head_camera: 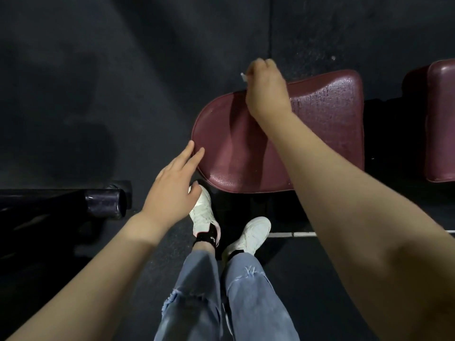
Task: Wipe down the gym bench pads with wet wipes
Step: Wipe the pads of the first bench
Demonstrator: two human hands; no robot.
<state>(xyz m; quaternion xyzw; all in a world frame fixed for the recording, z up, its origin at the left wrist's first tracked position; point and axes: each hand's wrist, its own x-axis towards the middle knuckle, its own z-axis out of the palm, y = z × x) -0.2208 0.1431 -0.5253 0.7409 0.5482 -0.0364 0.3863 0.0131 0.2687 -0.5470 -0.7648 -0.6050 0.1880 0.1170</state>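
Dark rubber flooring fills the background, and on it a maroon bench pad is seen, wet-speckled toward its far right corner, with a second maroon pad just beside it at the right edge. White sneakers and blue jeans are seen below. The left hand is held open, straight fingers at the pad's rounded end, while a white wet wipe is gripped by the right hand at the pad's far edge.
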